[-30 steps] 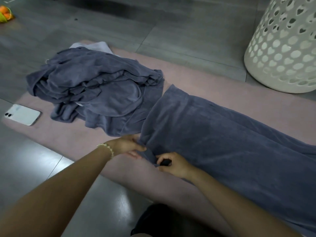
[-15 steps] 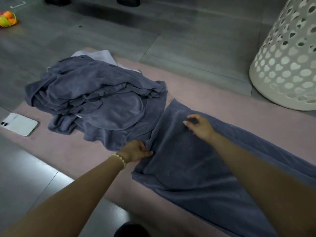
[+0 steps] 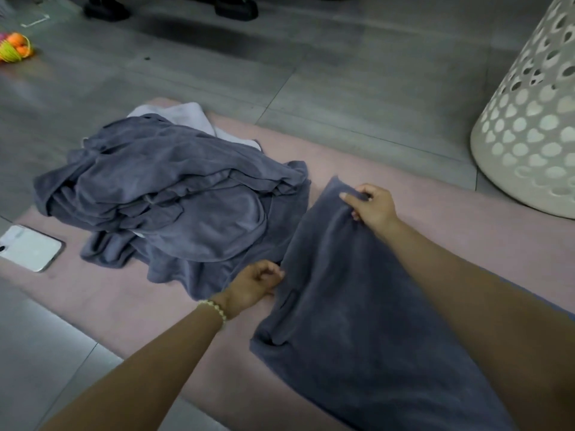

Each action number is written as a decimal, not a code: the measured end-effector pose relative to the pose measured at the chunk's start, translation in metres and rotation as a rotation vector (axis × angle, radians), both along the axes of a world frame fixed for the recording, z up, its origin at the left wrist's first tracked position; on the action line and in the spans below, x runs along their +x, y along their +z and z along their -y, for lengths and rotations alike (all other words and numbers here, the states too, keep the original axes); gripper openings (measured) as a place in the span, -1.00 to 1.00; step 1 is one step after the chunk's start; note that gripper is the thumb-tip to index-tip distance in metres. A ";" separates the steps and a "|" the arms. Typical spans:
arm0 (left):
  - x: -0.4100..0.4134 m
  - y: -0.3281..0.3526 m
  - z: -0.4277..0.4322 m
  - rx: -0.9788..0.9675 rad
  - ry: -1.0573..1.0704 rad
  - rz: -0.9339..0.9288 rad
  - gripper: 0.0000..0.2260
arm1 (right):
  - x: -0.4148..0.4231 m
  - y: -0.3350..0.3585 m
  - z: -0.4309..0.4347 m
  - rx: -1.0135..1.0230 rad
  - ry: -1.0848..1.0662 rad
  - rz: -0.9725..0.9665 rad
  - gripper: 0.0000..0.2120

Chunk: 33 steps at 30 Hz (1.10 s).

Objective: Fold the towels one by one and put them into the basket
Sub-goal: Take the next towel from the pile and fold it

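One pink mat (image 3: 435, 194) lies on the grey floor (image 3: 342, 98), and two lots of towels lie on it. One dark grey-blue towel (image 3: 357, 321) is spread flat along the right part of the mat, running from its middle out past the lower right of the view. The right hand (image 3: 371, 206) is at this towel's far left corner, thumb and curled fingers pinching a fold of the cloth and lifting it slightly. The left hand (image 3: 253, 286), with one beaded bracelet (image 3: 214, 307) on the wrist, is at the towel's left edge nearer the person, its fingers curled and pinching that edge.

On the left part of the mat sits one crumpled pile (image 3: 174, 194) of the same dark towels, its edge touching the spread towel; how many are in it cannot be told. One paler cloth (image 3: 183, 118) shows from under the back of the pile.

One white basket (image 3: 535, 135) with heart-shaped holes stands on the floor just beside the mat's far edge, at the right. One white phone (image 3: 29, 247) lies at the mat's left end, by its near edge.
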<state>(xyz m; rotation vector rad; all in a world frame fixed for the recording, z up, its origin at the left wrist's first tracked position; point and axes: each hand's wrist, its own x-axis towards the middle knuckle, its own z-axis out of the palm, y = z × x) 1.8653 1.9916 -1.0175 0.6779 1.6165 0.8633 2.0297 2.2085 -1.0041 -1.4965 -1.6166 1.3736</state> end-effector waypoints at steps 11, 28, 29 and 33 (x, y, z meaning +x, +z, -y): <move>0.003 0.031 0.041 -0.490 -0.324 -0.268 -0.60 | 0.022 0.008 0.117 -0.357 0.382 0.107 -0.93; 0.079 0.094 0.015 -0.030 -0.415 0.152 -0.65 | 0.076 0.080 0.177 -0.751 0.225 -0.217 -0.62; 0.091 0.097 0.007 -0.064 -0.395 0.223 -0.68 | 0.090 0.083 0.174 -0.742 0.181 -0.238 -0.63; 0.134 0.092 -0.021 -0.179 -0.407 0.353 -0.68 | 0.145 0.083 0.173 -0.717 0.082 -0.258 -0.76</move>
